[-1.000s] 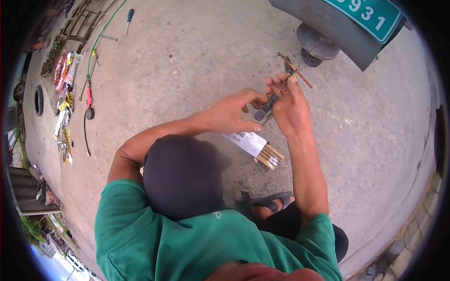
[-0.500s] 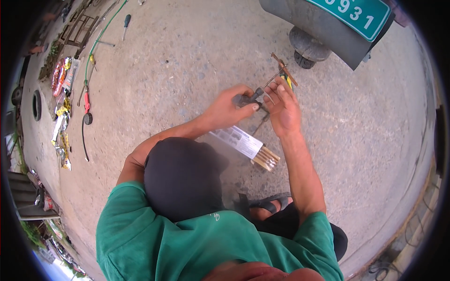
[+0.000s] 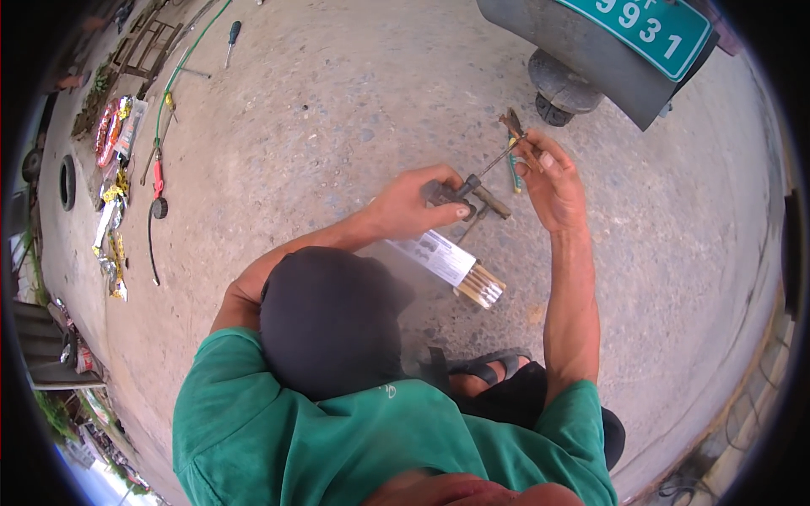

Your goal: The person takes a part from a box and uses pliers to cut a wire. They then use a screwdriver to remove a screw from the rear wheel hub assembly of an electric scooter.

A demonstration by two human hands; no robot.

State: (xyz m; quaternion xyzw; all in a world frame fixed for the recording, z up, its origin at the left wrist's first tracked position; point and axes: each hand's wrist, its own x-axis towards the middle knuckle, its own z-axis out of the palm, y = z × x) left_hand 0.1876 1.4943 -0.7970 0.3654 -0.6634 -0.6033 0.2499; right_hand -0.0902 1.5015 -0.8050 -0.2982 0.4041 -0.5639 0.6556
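My left hand grips the dark handle of a tire plug insertion tool, its thin shaft slanting up to the right. At the shaft's tip a brown tire plug strip hangs through or across it; exactly how is too small to tell. My right hand pinches the strip's lower end. Beneath, on the ground, a second T-handled tool lies partly hidden by my left hand. A clear pack of brown plug strips with a white label rests closer to me. Beyond the tools lies a small green-and-yellow item.
A vehicle's dark rear flap with a green plate and a rounded black part stand at the upper right. Leftward on the concrete are a screwdriver, a green hose with a red inflator handle, shiny wrappers and a tire.
My right hand has shifted right and closed on the strip, which was lying straight across the tool's tip and is now bent. My left hand stays nearly in place.
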